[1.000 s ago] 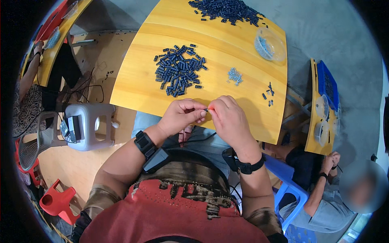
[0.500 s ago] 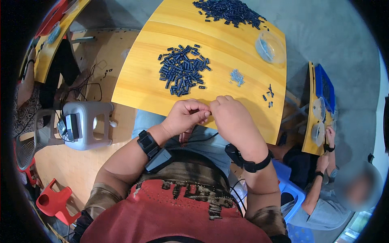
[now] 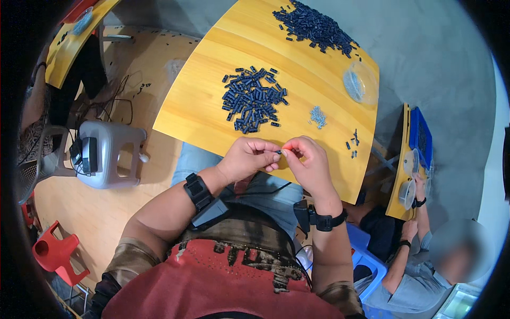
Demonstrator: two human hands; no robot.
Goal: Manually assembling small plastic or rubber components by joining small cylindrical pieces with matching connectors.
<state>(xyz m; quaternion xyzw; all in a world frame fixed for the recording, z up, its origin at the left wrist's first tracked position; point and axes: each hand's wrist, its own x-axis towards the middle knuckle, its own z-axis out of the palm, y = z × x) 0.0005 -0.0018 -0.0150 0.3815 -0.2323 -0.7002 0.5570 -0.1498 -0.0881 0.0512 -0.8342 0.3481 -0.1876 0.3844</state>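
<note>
My left hand (image 3: 247, 159) is closed in a pinch on a small black plastic piece (image 3: 278, 152), just over the near edge of the table. Opposite it, my right hand (image 3: 311, 165) is pinched with thumb and forefinger close against the same piece; whatever lies between those fingertips is too small to make out. Beyond my left hand lies a heap of short black tubular pieces (image 3: 252, 98). A small pile of tiny silvery parts (image 3: 317, 117) sits beyond my right hand. To the right are a few scattered dark pieces (image 3: 353, 142).
A larger heap of black pieces (image 3: 317, 27) covers the table's far end. Near it stands a clear round tub (image 3: 366, 80) with small parts inside. Grey stool (image 3: 109, 154) and red stool (image 3: 56, 252) are at left. Another person (image 3: 414, 271) works at the right-hand table (image 3: 397, 204).
My right hand has turned, so its thumb and forefinger now show. The black piece has come into sight between my hands. The view has shifted slightly.
</note>
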